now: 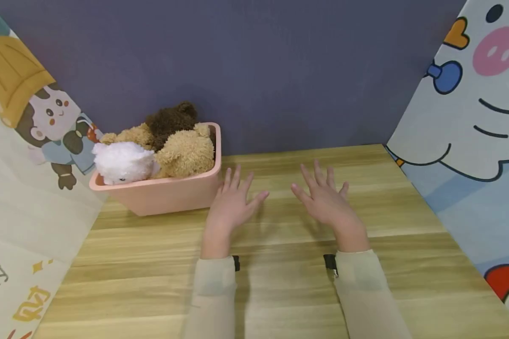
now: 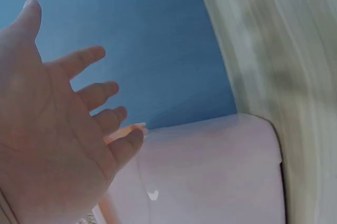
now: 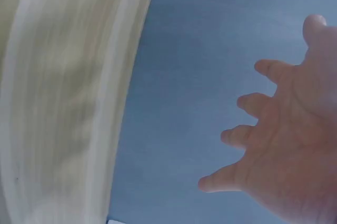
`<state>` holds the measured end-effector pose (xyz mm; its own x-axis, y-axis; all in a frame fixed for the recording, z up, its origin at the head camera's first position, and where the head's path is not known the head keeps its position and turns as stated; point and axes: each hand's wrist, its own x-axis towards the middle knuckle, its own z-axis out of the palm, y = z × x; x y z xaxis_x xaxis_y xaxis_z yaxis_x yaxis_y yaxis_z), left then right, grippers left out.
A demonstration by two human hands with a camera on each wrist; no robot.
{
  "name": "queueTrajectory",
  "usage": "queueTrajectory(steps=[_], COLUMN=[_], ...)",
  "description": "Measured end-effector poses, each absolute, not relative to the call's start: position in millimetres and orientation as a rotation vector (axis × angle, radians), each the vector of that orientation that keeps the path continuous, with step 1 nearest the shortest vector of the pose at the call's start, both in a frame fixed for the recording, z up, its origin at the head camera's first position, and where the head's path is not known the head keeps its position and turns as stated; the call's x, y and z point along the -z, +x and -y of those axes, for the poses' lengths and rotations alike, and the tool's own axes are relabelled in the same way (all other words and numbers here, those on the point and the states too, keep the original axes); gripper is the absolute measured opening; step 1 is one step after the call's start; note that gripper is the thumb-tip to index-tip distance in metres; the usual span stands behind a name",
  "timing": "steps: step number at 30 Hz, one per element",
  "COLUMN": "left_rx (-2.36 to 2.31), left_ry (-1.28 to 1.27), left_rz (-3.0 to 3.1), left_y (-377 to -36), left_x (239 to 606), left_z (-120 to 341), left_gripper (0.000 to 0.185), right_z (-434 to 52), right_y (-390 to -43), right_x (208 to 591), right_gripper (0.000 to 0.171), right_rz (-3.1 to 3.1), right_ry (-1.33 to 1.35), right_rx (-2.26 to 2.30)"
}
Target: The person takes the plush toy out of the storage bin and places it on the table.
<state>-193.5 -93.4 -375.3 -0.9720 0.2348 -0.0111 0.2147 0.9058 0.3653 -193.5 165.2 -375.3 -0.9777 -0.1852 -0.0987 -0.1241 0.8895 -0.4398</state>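
- Pale, bare left hand point(image 1: 233, 202), centre of the head view: fingers straight and spread, palm down above the wooden tabletop point(image 1: 280, 292), grasping nothing. Its little-finger side lies just beside the right wall of the pink bin point(image 1: 165, 197); whether they touch cannot be told.
- Left wrist view: the same hand point(image 2: 52, 129) fills the left of the frame, palm visible and fingers splayed, with the bin's pale wall point(image 2: 210, 176) in the lower centre.
- Right hand point(image 1: 326, 200), right of centre in the head view: likewise flat and released, fingers fanned, holding nothing, apart from the left hand.
- Right wrist view: this hand point(image 3: 284, 150) sits at the lower right, fingers extended against the blue-grey backdrop.
- Cream sleeves point(image 1: 214, 296) cover both forearms, running to the lower edge; a small dark strap point(image 1: 330, 262) shows at each cuff.
- The bin stands left of centre on the table, near the back wall, and holds four plush toys: a white one point(image 1: 123, 162) at its front left, a tan one point(image 1: 186, 153) at right, a dark brown one point(image 1: 169, 120) at the rear, and another tan one point(image 1: 129, 135) behind the white.
- Plain dark backdrop point(image 1: 254, 70) across the top; cartoon-printed panels flank it at the left point(image 1: 29, 141) and right point(image 1: 475, 117) edges.
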Motion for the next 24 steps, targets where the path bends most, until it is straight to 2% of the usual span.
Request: queueTrajectory(steps=[10, 18, 21, 24], left_rx=[-0.947, -1.249, -1.327, -1.361], left_ry=[0.641, 1.017, 0.855, 0.481], left_rz=[-3.126, -3.609, -3.739, -3.722], left_y=[-176, -167, -172, -175], left_x=[333, 302, 293, 286], left_z=[119, 174, 202, 237], left_gripper=[0.069, 0.039, 0.038, 0.048], right_z=[-143, -84, -59, -35], right_y=[-207, -228, -233, -240], right_x=[351, 329, 324, 322], right_gripper=[0.083, 0.088, 0.093, 0.106], right_rz=[-2.893, -2.806, -2.734, -2.676], right_ry=[-0.355, -0.575, -0.676, -0.714], right_rx=[0.662, 0.690, 0.793, 0.921])
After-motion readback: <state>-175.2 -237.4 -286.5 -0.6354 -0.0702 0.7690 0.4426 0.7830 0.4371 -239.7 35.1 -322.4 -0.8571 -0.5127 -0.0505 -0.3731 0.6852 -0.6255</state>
